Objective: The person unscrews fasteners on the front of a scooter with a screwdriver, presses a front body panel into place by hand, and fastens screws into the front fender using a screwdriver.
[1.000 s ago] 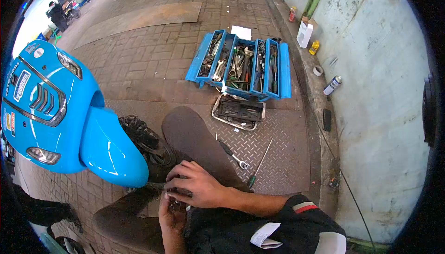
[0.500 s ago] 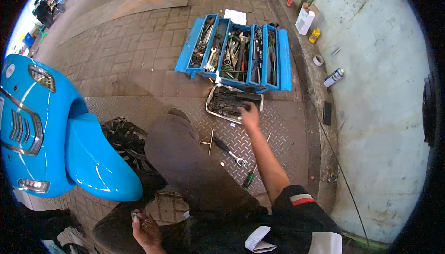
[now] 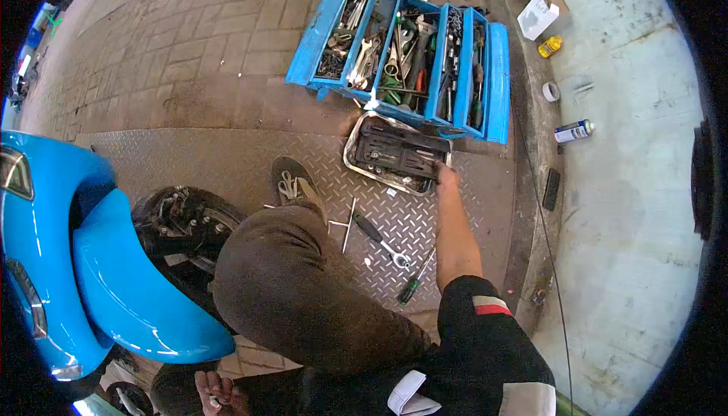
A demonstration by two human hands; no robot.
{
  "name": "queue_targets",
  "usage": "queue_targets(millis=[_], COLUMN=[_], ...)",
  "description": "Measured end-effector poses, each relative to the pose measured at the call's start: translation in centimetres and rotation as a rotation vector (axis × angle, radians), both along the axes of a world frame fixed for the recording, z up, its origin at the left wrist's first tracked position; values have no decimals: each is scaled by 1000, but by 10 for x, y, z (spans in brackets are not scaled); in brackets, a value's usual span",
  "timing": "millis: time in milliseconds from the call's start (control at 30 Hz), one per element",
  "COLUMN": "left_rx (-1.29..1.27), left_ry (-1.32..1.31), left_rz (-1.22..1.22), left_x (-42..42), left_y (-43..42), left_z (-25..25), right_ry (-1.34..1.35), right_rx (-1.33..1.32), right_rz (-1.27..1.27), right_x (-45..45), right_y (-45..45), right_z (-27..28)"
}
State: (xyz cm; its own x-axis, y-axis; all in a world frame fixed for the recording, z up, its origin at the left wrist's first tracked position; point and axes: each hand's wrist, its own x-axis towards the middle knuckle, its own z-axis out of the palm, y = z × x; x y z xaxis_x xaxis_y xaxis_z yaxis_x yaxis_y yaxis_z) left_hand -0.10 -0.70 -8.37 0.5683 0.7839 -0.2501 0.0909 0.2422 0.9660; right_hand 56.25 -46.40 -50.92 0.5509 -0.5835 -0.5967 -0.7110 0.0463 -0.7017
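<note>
My right hand [image 3: 447, 176] is at the right end of an open black tool case [image 3: 400, 152], its fingers closed around the case's edge and partly hidden. The case, with small bits and sockets in it, lies in a metal tray [image 3: 350, 160]. Low in the view, my left hand [image 3: 221, 395] is curled beside my leg, with a small pale metal piece [image 3: 214, 400] at its fingertips, too small to name. Between my leg and right arm lie a ratchet wrench [image 3: 381, 241], a green-handled screwdriver [image 3: 409, 288] and a T-handle wrench [image 3: 349, 225].
A blue cantilever toolbox [image 3: 497, 82] full of wrenches and pliers stands open behind the tray. A blue scooter [image 3: 129, 279] is close on the left. Along the right wall are a spray can [image 3: 575, 131], a tape roll [image 3: 550, 92], a yellow bottle [image 3: 550, 47] and a white box [image 3: 538, 15].
My view has shifted, with the toolbox now higher and nearer. My right hand has moved from above the case to its right end. My left hand is lower in view.
</note>
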Motion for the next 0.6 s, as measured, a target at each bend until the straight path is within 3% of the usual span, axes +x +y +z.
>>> queue_targets(millis=[100, 167, 300, 433, 500, 600], left_rx=[-166, -607, -572, -535, -522, -535], left_ry=[-155, -528, -425, -464, -492, -528], left_rz=[69, -238, -186, -240, -258, -262], left_x=[21, 44, 25, 27, 32, 38], left_y=[5, 16, 19, 16, 13, 9], left_z=[6, 11, 4, 0, -1, -4], right_ry=[-223, -266, -388, -441, -354, -351], right_rx=[153, 185, 169, 146, 53, 160], right_rz=[-35, -70, -19, -62, -99, -284], right_x=[-16, -26, -57, -83, -93, -113], right_y=[11, 15, 17, -12, -19, -38], right_z=[11, 29, 78, 88, 101, 107])
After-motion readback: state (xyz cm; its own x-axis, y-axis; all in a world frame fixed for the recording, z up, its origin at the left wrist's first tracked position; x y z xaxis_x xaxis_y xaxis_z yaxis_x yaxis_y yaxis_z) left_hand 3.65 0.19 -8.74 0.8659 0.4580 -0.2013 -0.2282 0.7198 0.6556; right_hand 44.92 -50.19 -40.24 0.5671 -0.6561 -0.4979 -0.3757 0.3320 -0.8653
